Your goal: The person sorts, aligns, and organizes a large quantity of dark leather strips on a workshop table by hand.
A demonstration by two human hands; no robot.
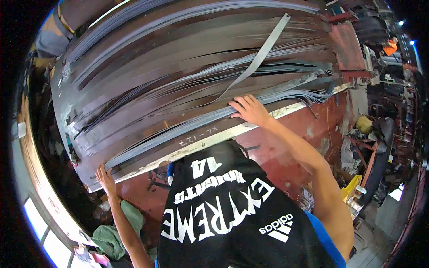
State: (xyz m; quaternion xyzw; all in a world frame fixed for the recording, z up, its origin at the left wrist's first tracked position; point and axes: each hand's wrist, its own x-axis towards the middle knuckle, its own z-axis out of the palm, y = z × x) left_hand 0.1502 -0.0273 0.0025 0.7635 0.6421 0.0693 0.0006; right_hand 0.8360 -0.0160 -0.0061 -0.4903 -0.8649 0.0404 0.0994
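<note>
A long bundle of thin grey strips [187, 125] lies along the near edge of the dark table [111, 94]. At its left end, my left hand [105, 179] is closed, its fingers wrapped round the strip ends. Farther right, my right hand [250, 110] rests on the bundle with its fingers spread over it. A single wider pale strip [266, 48] lies diagonally across the other strips beyond my right hand. Chalk writing marks the tabletop between the bundle and the pale front edge.
More strip bundles [178, 22] run across the far part of the table. A reddish metal block [347, 47] stands at its right end. Green cloth [109, 236] lies at the lower left. A person in orange [390, 47] is far off at the upper right.
</note>
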